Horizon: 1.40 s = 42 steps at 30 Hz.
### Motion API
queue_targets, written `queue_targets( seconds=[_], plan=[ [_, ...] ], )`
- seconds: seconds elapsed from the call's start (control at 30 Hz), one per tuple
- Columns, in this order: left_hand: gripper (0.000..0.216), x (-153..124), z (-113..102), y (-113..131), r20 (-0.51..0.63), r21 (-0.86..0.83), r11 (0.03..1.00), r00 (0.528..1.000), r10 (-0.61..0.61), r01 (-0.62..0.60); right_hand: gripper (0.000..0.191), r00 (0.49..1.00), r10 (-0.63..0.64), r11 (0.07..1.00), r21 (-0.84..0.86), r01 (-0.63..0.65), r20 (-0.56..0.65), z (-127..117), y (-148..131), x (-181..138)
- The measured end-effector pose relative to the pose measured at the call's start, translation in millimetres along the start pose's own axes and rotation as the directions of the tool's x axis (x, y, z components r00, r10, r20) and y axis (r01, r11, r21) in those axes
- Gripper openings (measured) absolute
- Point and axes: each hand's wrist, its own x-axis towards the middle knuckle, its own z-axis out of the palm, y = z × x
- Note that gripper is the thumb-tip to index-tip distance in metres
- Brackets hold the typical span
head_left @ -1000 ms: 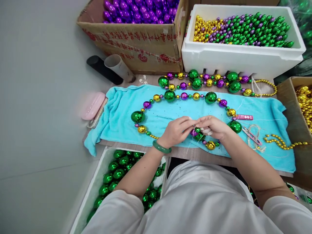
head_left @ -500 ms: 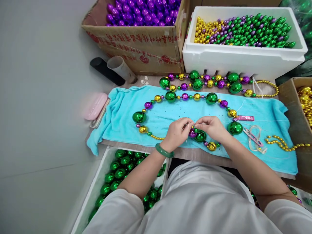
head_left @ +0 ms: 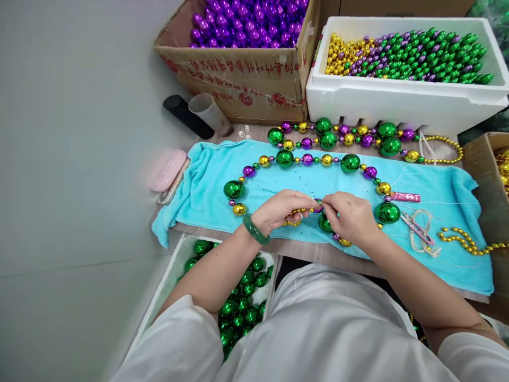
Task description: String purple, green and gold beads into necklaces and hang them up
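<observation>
A bead necklace [head_left: 284, 158] of large green and smaller purple and gold beads lies in a loop on the turquoise towel [head_left: 222, 159]. My left hand [head_left: 280, 209], with a green bangle [head_left: 256, 229] at its wrist, is closed on the necklace's small gold bead section [head_left: 299, 212]. Pinched at the loop's near side, my right hand [head_left: 347, 216] grips the necklace string beside a purple bead [head_left: 319, 206]. The fingertips of both hands nearly meet there. A large green bead [head_left: 325, 224] is partly hidden below my right fingers.
A second bead necklace [head_left: 328, 140] lies behind the towel. To the right are pink thread snips [head_left: 419, 231], a magenta packet [head_left: 406, 197] and a gold bead strand [head_left: 469, 244]. A carton [head_left: 238, 79] and a foam box [head_left: 374, 101] hold beads. A foam bin [head_left: 159, 297] stands lower left.
My left hand has moved slightly left and now holds the gold bead section. My right hand has turned over the near beads, covering more of them. The view has shifted slightly.
</observation>
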Motion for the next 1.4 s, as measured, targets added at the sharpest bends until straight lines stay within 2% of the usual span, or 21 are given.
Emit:
queue_targets(
  seconds=[0.13,0.3,0.47,0.6,0.8,0.87,0.93,1.0,1.07,1.1,1.13,1.2,1.27,1.33,1.4],
  plan=[
    [0.019,0.7,2.3,-5.4,-0.001,-0.106,0.994,1.0,0.02,-0.02,0.023,0.997,-0.044,0.994,-0.103,0.038,-0.06,2.9,-5.5,-4.1],
    [0.021,0.5,1.6,-8.2,-0.058,-0.08,0.996,0.998,0.03,-0.034,0.021,0.996,-0.028,0.994,-0.104,0.019,-0.088,3.1,-13.8,-11.0],
    [0.021,-0.9,-2.7,-7.2,-0.098,-0.041,0.998,0.994,0.047,-0.051,0.021,0.994,-0.101,0.99,-0.108,0.095,-0.052,9.7,-19.4,-15.7],
    [0.021,-4.8,-4.7,-6.9,-0.079,0.01,0.998,0.995,0.056,-0.056,0.022,0.996,-0.087,0.989,-0.123,0.084,-0.015,17.4,-19.4,-16.1],
    [0.016,-12.0,-4.3,-5.9,-0.033,0.113,0.989,0.994,0.101,-0.097,0.02,0.987,-0.145,0.981,-0.122,0.152,0.064,24.5,-23.3,-18.5],
    [0.015,-13.3,-5.7,-6.2,-0.036,0.13,0.987,0.994,0.103,-0.098,0.019,0.984,-0.159,0.984,-0.064,0.164,0.074,22.1,-24.2,-19.8],
    [0.016,-14.5,-7.9,-6.8,-0.041,0.156,0.983,0.993,0.107,-0.099,0.018,0.989,-0.139,0.988,0.076,0.135,0.052,15.9,-21.4,-18.2],
    [0.017,-15.8,-9.9,-7.1,-0.043,0.207,0.97,0.989,0.142,-0.13,0.02,1.0,0.012,0.961,0.277,-0.005,-0.023,8.0,-13.2,-10.8],
    [0.017,-17.1,-10.6,-6.5,-0.022,0.289,0.935,0.975,0.22,-0.205,0.022,0.963,0.267,0.837,0.502,-0.219,-0.025,3.0,-0.7,2.6],
    [0.017,-17.6,-10.4,-5.7,-0.004,0.337,0.907,0.963,0.27,-0.253,0.023,0.932,0.36,0.732,0.606,-0.312,0.044,3.1,6.1,10.6],
    [0.016,-18.0,-9.9,-4.6,0.02,0.385,0.873,0.948,0.316,-0.299,0.023,0.907,0.389,0.605,0.698,-0.383,0.16,5.1,12.7,18.8],
    [0.013,-18.4,-8.6,-1.6,0.079,0.477,0.792,0.916,0.393,-0.381,0.024,0.869,0.256,0.332,0.805,-0.491,0.424,14.0,23.4,32.9],
    [0.012,-18.7,-7.8,1.7,0.157,0.56,0.69,0.877,0.455,-0.458,0.024,0.807,0.04,0.127,0.798,-0.589,0.589,25.4,29.5,41.9],
    [0.013,-19.2,-8.1,4.7,0.253,0.635,0.565,0.832,0.493,-0.528,0.022,0.743,-0.114,0.058,0.751,-0.658,0.66,33.9,31.6,45.9],
    [0.015,-20.2,-9.2,6.7,0.331,0.705,0.426,0.794,0.51,-0.567,0.019,0.689,-0.221,0.082,0.717,-0.693,0.691,36.4,31.6,46.9]
  ],
)
